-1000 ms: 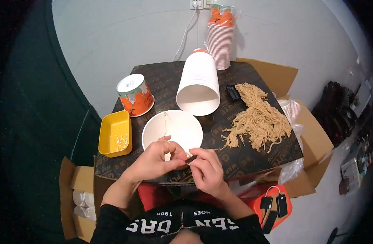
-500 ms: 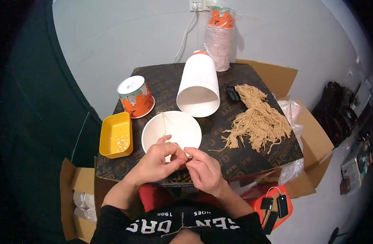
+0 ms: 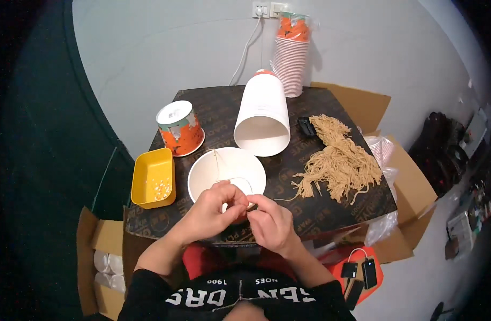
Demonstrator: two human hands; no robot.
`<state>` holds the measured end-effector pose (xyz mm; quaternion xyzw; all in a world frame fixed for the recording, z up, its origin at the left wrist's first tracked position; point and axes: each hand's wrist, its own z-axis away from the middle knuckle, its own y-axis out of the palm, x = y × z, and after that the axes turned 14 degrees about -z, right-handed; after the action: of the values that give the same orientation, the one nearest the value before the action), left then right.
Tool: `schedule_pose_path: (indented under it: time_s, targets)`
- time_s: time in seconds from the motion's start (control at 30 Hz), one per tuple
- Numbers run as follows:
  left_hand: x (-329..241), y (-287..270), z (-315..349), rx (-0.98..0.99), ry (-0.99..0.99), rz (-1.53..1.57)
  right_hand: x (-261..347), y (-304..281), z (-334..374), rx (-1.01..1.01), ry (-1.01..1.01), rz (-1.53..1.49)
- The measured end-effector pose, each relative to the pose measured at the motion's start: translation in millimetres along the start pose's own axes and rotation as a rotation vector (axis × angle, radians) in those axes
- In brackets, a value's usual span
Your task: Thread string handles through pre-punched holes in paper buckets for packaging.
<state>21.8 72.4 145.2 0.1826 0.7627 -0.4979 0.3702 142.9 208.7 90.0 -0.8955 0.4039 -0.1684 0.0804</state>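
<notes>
My left hand (image 3: 216, 212) and my right hand (image 3: 272, 223) meet fingertip to fingertip over the near rim of a round white paper tub (image 3: 198, 174). Both are pinched on a thin tan string (image 3: 217, 160), which trails across the tub's mouth to its far rim. Exactly what lies between the fingertips is mostly hidden. To the right is a loose bundle of tan strings (image 3: 344, 166), its upper end beside a black clip-like piece (image 3: 306, 126). Small white bits (image 3: 161, 188) lie in a yellow rectangular tray (image 3: 140, 168) on the left.
An orange patterned tub (image 3: 182, 134) stands upside down behind the tray. A stack of white tubs (image 3: 262, 109) lies on its side on the dark table (image 3: 213, 101). Behind it rises a wrapped cup stack (image 3: 292, 59). Cardboard boxes (image 3: 409, 192) flank the table; a red stool (image 3: 375, 286) holds electronics.
The string's near stretch has gone from fairly taut to a loose loop over the tub. My left fingers have curled in; both hands remain together in nearly the same place.
</notes>
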Motion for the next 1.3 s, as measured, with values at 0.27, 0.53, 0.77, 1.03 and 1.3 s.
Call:
schedule_pose_path:
  time_s: [0.27, 0.53, 0.77, 1.03, 1.3]
  targets:
    - [-1.9, 1.4, -7.6, -0.011, 0.258, -0.254, -1.2, -7.9, 13.2, 0.052, 0.057, 0.049]
    - [-2.5, 8.6, -11.2, -0.049, 0.302, -0.22, 6.0, -12.9, 8.2, -0.083, 0.224, -0.168]
    - [4.5, 8.6, -7.6, -0.131, 0.371, -0.205, 5.1, -15.6, 0.1, -0.064, 0.237, -0.21]
    - [7.8, 6.6, -3.4, -0.173, 0.396, -0.202, 11.6, -12.8, -3.9, -0.024, 0.358, -0.24]
    - [4.6, 2.0, 1.0, -0.212, 0.433, -0.265, 12.5, -8.7, -0.6, -0.066, 0.366, -0.283]
